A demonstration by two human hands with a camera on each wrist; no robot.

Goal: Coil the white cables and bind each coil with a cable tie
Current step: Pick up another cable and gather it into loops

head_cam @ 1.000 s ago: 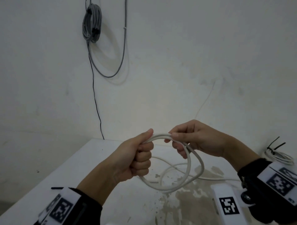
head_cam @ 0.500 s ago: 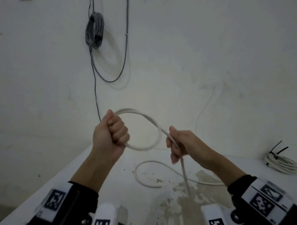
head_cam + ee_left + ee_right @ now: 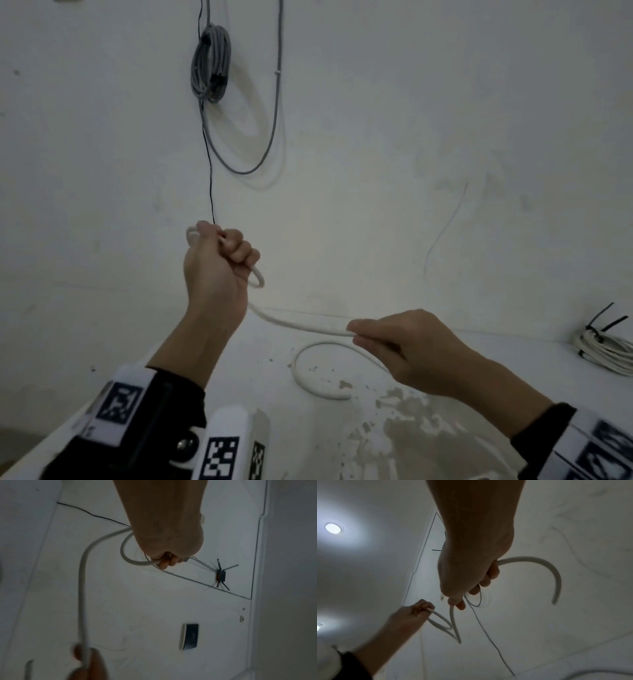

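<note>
My left hand (image 3: 219,260) is raised in a fist and grips a small loop of the white cable (image 3: 301,325). From the fist the cable runs down and right to my right hand (image 3: 387,337), which holds it in curled fingers lower down. Past the right hand the cable's free end curves in an arc on the white table (image 3: 239,383). In the left wrist view the left hand (image 3: 164,559) holds the cable loop (image 3: 126,557). In the right wrist view the right hand (image 3: 471,588) holds the cable (image 3: 544,565), with the left hand (image 3: 416,609) below.
A coiled white cable bundle (image 3: 606,349) bound with black cable ties (image 3: 603,320) lies at the table's far right. A grey cable coil (image 3: 209,65) and a thin black wire (image 3: 209,164) hang on the wall behind. The table top is stained near the front.
My left hand has risen and tightened the loop to a small one. My right hand has slid down and right along the cable, pulling it out straight between the hands.
</note>
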